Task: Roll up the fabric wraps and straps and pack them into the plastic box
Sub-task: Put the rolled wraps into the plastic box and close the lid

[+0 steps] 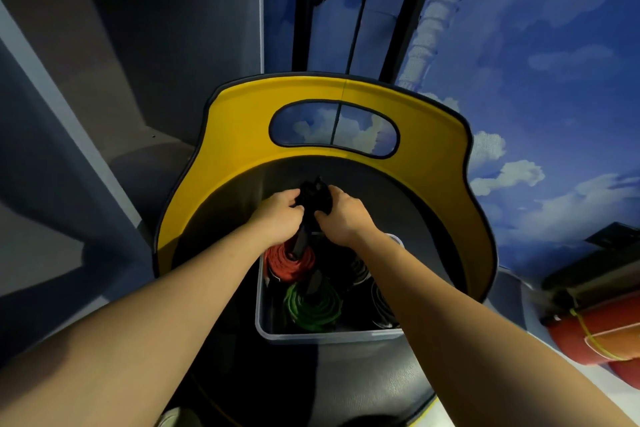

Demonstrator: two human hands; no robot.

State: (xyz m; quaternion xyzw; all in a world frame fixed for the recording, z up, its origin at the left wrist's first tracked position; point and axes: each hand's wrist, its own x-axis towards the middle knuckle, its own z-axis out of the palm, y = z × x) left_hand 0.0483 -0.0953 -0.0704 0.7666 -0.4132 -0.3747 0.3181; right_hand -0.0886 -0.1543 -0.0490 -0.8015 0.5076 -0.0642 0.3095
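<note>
1. Head view: seen from above, two bare forearms reaching forward over a clear plastic box [329, 334] set on a round dark surface [398, 204] with a tall yellow rim [228, 149].
2. Above the far end of the box, gripped between both hands: a black strap [313, 198], partly bunched, with a loose tail hanging down toward the box.
3. Left hand [277, 215], on the left side of the strap: fingers curled round the black bundle, thumb tucked against it.
4. Right hand [341, 215], on the right side of the strap: fingers curled over the top, thumb pinching the fabric from below.
5. Inside the box, far-left corner: a rolled red strap [289, 265], standing on edge, directly beneath the hanging tail.
6. Inside the box, nearer than the red roll: a rolled green strap [311, 308], coiled in a spiral, close to the near wall.
7. Inside the box, right side: darker rolls [382, 305], partly hidden by the right forearm; number and colour hard to tell.
8. Beyond the box, in the yellow rim: an oval handle cutout [334, 128] edged in black.
9. Far right of the box, off the round surface: an orange rolled mat [602, 333] tied with a thin yellow cord.
10. Behind and right of the box: a wall [536, 45] printed with blue sky and white clouds.
</note>
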